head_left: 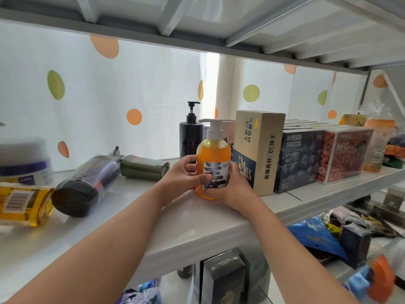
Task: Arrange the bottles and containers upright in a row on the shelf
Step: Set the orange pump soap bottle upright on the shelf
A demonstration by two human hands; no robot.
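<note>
- Orange pump bottle (212, 163): upright, white pump head on top, a white label with a large black character facing the camera. It is near the front edge of the shelf (197, 227), about midway along it; whether its base rests fully on the board cannot be told.
- Left hand (182, 174): fingers curled round the left side of the orange pump bottle, thumb pressed on the label.
- Right hand (230, 187): wrapped round the lower right side of the same bottle, gripping it.
- Black pump bottle (191, 137): upright towards the back edge, directly behind the orange pump bottle.
- Beige biscuit box (258, 150): standing on end just beside the right hand.
- Dark blue drink box (298, 159) and red NFC box (341, 154): side by side, further towards the right end.
- Wrapped orange drink bottle (377, 145): upright near the right end.
- Olive-green container (143, 167): lying on its side near the back edge, left of the hands.
- Dark bottle (87, 183): lying on its side, base towards the camera.
- Yellow bottle (24, 205): lying on its side at the left end, barcode upward.
- White jar (24, 163): behind the yellow bottle, with a purple band.
- Polka-dot curtain (109, 95): hanging behind the shelf.
</note>
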